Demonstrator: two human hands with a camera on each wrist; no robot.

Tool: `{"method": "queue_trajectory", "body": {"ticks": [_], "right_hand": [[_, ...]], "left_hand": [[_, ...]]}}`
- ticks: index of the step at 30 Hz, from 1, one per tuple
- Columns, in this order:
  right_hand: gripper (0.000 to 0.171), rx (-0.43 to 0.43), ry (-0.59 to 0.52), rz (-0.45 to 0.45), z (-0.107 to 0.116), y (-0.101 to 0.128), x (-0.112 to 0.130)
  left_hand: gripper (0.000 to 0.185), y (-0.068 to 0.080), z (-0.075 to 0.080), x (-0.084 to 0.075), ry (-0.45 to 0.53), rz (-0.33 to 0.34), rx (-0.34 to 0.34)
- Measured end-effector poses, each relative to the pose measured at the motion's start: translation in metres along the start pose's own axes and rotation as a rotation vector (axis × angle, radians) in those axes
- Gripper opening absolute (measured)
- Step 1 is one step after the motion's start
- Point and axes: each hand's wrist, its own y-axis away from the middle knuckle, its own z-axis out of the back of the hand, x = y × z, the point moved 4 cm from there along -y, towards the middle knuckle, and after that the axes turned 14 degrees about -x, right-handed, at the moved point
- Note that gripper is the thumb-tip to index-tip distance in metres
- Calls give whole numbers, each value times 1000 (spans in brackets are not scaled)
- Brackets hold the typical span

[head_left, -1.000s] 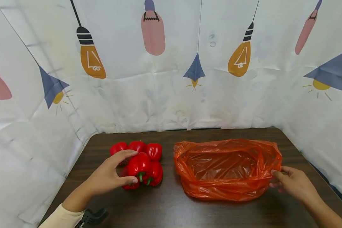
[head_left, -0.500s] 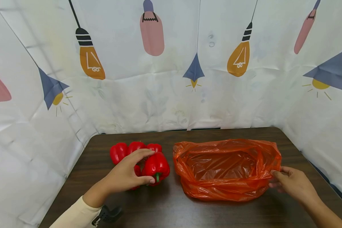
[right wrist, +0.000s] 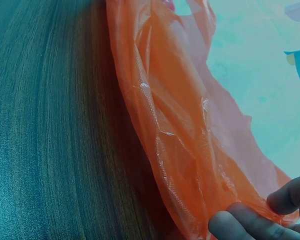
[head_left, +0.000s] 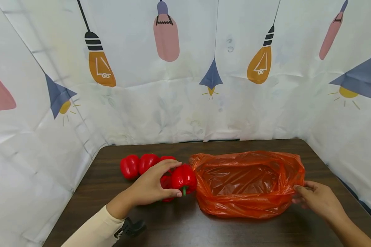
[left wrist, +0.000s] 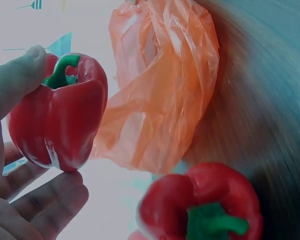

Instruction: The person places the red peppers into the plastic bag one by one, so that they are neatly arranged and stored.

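Note:
A red bell pepper with a green stem (head_left: 184,176) is gripped between the thumb and fingers of my left hand (head_left: 153,187), just left of the bag in the head view. The left wrist view shows that pepper (left wrist: 60,115) held above the table. An orange plastic bag (head_left: 241,206) stands with its mouth spread wide, and nothing shows inside it. At the bag's right edge, my right hand (head_left: 321,199) pinches the rim; in the right wrist view its fingers (right wrist: 245,222) are on the film. More red bell peppers (head_left: 130,167) lie behind and beneath my left hand, partly hidden by it.
The dark wooden table (head_left: 228,233) carries the peppers at left and the bag at right. A white printed curtain (head_left: 136,113) hangs behind the table and on both sides.
My left hand has lifted the pepper off the pile and carried it right, close to the bag's left edge. The right hand and the bag have hardly moved.

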Motion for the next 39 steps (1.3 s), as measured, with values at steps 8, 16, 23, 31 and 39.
{"method": "queue_trajectory", "body": {"ticks": [8, 16, 23, 31, 39], "right_hand": [[73, -6, 16, -8, 0, -1, 1], [72, 2, 17, -2, 1, 1, 3], [73, 6, 16, -3, 1, 1, 4], [74, 14, 18, -7, 0, 0, 2], [74, 21, 24, -5, 0, -1, 2]], "left_hand": [[82, -9, -9, -12, 41, -18, 26], [81, -17, -20, -26, 75, -72, 62], [81, -25, -32, -29, 68, -87, 78], [81, -34, -39, -35, 49, -97, 75], [79, -40, -45, -48, 54, -131, 82]]}}
